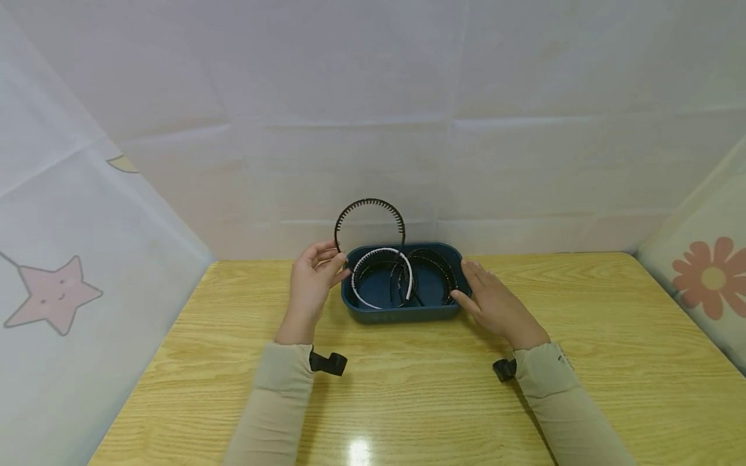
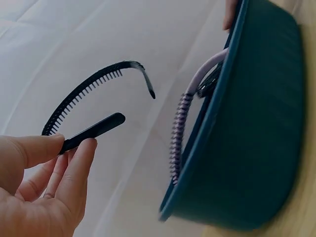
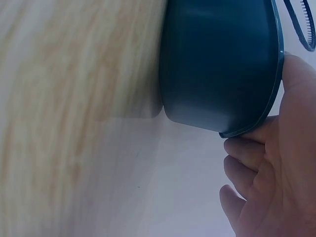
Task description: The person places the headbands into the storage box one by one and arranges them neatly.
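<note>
In the head view, my left hand [image 1: 311,278] pinches a black toothed headband [image 1: 370,200] near one end, between thumb and fingertips. The headband stands arched above the left part of a dark blue bin [image 1: 402,316]; in the left wrist view, its free end [image 2: 152,94] hangs beside the bin. A white headband [image 1: 410,278] leans inside the bin, its ridged band [image 2: 178,133] showing over the rim in the left wrist view. Dark speckled headbands [image 1: 445,268] lie at the bin's right. My right hand [image 1: 495,301] rests on the bin's right end, fingers extended, thumb at the front rim.
The bin stands near the back edge of a wood-grain table [image 1: 408,395]. Right behind it hangs a pale cloth backdrop [image 1: 524,162]. Side cloths bear a pink star [image 1: 58,298] and a red flower [image 1: 713,278]. Each wrist carries a black mount [image 1: 330,364].
</note>
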The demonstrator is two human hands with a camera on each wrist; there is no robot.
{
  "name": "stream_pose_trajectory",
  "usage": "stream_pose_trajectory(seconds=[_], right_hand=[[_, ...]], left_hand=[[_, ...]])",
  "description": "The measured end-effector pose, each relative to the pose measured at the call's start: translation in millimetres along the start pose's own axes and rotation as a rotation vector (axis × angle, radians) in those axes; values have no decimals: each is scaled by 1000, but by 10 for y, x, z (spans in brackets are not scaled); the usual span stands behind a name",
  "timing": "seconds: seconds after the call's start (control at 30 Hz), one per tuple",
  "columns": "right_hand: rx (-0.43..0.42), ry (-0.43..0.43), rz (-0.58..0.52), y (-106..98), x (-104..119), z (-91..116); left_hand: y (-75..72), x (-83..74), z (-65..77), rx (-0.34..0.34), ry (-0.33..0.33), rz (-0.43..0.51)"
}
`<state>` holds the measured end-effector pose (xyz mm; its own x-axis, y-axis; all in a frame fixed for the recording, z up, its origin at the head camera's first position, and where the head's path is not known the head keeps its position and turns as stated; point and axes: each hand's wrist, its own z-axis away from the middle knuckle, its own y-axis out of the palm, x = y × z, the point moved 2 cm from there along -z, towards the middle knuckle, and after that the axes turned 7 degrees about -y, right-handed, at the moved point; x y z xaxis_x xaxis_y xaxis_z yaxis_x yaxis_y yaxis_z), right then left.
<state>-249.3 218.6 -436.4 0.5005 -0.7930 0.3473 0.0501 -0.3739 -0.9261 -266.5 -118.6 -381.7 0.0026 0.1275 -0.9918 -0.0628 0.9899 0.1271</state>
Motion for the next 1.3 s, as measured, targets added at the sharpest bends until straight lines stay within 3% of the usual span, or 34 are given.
stream_pose_trajectory(seconds=[0.23, 0.53, 0.9, 1.3], right_hand=[[9, 11, 1, -2, -7, 8], [2, 14, -3, -31, 18, 36], [2, 13, -17, -11, 21, 24], [-12, 1, -5, -11, 26, 26]], left_hand=[[264, 157, 23, 36, -39, 64], [561, 315, 147, 58, -31, 0], [721, 428, 188, 118, 11, -89], [790, 427, 254, 80, 86, -252]])
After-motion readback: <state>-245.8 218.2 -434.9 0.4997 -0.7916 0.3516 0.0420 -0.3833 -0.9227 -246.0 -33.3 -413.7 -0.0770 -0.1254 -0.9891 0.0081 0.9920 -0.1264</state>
